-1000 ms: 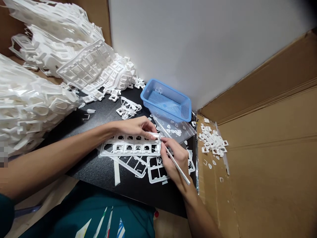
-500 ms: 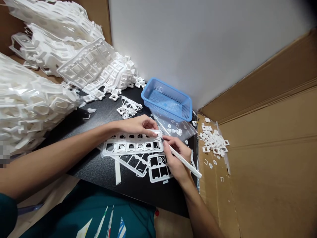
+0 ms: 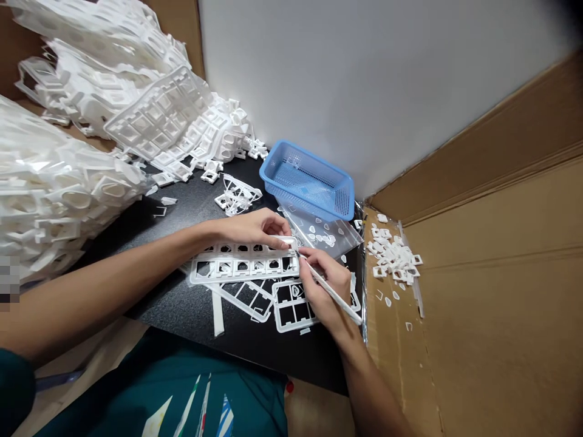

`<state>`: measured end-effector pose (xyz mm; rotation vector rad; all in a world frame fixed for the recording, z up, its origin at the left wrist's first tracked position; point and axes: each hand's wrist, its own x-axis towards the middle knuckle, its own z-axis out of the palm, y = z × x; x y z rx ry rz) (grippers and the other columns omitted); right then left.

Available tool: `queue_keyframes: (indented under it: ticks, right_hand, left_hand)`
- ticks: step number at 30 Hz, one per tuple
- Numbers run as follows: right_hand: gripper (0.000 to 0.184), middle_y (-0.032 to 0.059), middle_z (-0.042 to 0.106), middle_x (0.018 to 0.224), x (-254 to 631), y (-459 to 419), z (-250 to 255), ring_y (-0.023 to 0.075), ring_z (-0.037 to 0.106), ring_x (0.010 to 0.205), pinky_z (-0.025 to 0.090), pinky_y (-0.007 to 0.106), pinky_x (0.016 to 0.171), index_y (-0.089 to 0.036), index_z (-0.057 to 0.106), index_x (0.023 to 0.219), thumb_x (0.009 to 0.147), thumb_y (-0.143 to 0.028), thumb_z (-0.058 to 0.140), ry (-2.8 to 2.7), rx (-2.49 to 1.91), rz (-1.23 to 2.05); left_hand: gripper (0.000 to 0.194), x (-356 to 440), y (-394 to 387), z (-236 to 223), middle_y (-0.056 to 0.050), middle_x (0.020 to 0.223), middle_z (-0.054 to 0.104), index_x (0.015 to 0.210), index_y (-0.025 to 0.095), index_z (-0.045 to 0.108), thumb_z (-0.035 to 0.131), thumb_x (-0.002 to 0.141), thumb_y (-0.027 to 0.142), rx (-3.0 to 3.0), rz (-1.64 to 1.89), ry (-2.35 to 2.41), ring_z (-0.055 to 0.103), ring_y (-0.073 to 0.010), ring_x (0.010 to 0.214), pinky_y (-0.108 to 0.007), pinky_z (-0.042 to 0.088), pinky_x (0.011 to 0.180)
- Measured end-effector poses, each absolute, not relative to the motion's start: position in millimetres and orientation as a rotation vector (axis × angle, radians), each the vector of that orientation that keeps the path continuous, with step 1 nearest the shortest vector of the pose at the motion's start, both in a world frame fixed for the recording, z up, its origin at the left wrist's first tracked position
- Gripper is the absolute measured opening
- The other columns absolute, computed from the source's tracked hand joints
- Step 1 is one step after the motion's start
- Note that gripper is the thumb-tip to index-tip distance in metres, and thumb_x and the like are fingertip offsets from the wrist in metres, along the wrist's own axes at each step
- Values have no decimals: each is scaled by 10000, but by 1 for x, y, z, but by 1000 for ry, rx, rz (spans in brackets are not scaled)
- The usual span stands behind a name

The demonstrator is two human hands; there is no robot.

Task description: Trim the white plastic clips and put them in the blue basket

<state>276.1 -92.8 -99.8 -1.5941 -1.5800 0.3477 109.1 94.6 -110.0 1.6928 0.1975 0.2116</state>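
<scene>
White molded frame sheet [image 3: 246, 276] lies mostly below the left hand [image 3: 262, 229], extending leftward under that wrist. Left hand partly curled, thumb pressing the sheet's upper right corner; whether fingers pinch it from beneath, can't tell. Right hand [image 3: 324, 285] closed in a pen grip round a slim white-handled tool [image 3: 336, 295], tip at the sheet's right end, near left thumb. Empty frame [image 3: 291, 329] partly under right hand. Blue perforated basket [image 3: 307, 182] beyond both hands.

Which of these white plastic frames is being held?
The long frame with small pieces in most openings; the left hand grips its upper right end. Two frames below show mostly bare grids.
</scene>
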Motion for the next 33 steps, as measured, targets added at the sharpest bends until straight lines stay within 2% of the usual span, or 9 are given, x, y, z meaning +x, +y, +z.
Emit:
queue_keyframes:
  ticks: [4, 13, 21, 30, 33]
  right_hand:
    - [159, 50, 787, 1114, 275, -94, -102, 193, 746, 960, 560, 322, 876, -233, 701, 915, 997, -154, 591, -1668, -1556, 220]
    - [141, 44, 799, 1124, 273, -93, -104, 184, 755, 882, 581, 313, 828, -234, 713, 944, 990, -163, 601, -1654, -1561, 195]
    - [142, 52, 804, 1119, 267, -95, -100, 214, 762, 891, 582, 354, 814, -242, 699, 860, 975, -199, 627, -1532, -1583, 342]
    - [207, 81, 815, 1074, 275, -91, -102, 247, 777, 971, 590, 338, 804, -225, 656, 764, 952, -306, 690, -1314, -1543, 568]
    - [211, 85, 817, 1065, 281, -89, -103, 252, 779, 979, 589, 362, 852, -218, 668, 767, 947, -321, 708, -1289, -1503, 628]
  left_hand:
    - [210, 108, 94, -109, -77, 979, 752, 1006, 131, 724, 773, 899, 305, 1667, 214, 167, 683, -159, 843, -283, 506, 774]
    - [210, 108, 97, -110, -90, 998, 747, 1046, 130, 710, 773, 900, 268, 1637, 186, 126, 700, -172, 878, -302, 537, 802]
    - [243, 106, 97, -116, -95, 981, 754, 1059, 138, 734, 815, 862, 256, 1582, 236, 99, 705, -170, 863, -284, 528, 778]
    - [259, 108, 97, -114, -112, 1019, 737, 1088, 137, 706, 781, 890, 284, 1601, 236, 130, 687, -181, 885, -294, 516, 778]
    - [253, 109, 97, -113, -93, 979, 728, 1071, 135, 700, 784, 887, 287, 1605, 243, 169, 677, -170, 853, -280, 501, 748]
